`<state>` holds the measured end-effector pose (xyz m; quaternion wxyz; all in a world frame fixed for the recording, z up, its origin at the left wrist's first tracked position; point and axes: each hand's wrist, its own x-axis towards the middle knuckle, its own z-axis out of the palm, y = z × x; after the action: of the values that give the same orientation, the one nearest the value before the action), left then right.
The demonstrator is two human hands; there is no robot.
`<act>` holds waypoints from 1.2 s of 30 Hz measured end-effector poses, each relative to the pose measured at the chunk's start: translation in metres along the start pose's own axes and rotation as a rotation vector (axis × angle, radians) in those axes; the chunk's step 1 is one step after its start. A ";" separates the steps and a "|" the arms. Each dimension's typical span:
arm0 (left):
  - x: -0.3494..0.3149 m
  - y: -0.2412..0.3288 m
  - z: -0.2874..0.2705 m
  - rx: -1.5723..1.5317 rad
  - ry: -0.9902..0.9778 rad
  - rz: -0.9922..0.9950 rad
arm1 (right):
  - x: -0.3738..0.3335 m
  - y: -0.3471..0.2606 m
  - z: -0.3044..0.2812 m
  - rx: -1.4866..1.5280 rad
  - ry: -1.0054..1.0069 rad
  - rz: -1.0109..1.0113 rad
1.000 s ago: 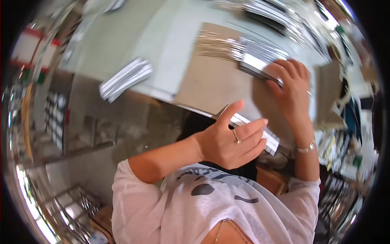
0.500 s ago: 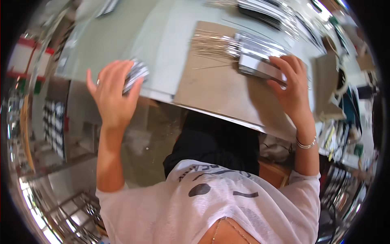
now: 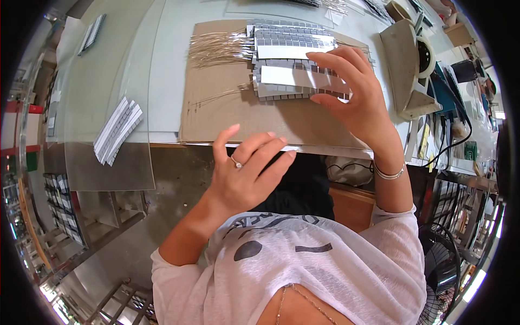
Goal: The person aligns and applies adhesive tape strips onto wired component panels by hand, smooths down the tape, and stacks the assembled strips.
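My left hand (image 3: 246,170) hovers by the front table edge, fingers spread, with nothing in it. My right hand (image 3: 352,89) arches over a pile of grey segmented strips (image 3: 295,39), thumb and fingers apart around a white-topped strip (image 3: 303,77); whether the fingertips touch it I cannot tell. Thin metal wires (image 3: 222,47) fan out from the pile's left side. Both lie on a brown cardboard sheet (image 3: 227,119). A small bundle of grey and white strips (image 3: 118,131) rests apart on a glass sheet (image 3: 141,173) at the left.
A tape dispenser (image 3: 403,70) stands right of the cardboard. Another narrow strip bundle (image 3: 92,33) lies at the far left. The glass sheet juts past the table's front edge. A black fan (image 3: 441,271) is low at the right.
My left hand has let go of the strip bundle on the glass and moved right, toward the front edge. My right hand stays by the pile. The view has shifted.
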<state>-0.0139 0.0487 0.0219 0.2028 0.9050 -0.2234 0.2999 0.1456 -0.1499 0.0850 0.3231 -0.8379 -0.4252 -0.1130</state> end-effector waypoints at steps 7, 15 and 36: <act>-0.010 0.005 0.004 -0.010 -0.018 -0.022 | -0.025 -0.010 -0.003 -0.030 -0.036 0.031; -0.002 -0.001 -0.003 0.075 0.047 -0.214 | -0.053 -0.026 -0.001 -0.056 -0.106 0.019; 0.026 -0.008 -0.018 0.044 -0.237 -0.219 | -0.053 -0.028 0.040 0.119 0.004 -0.116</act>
<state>0.0006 0.0565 0.0492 0.1864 0.9572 -0.1393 0.1722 0.0873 -0.1459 0.0423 0.3663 -0.7908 -0.4784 -0.1077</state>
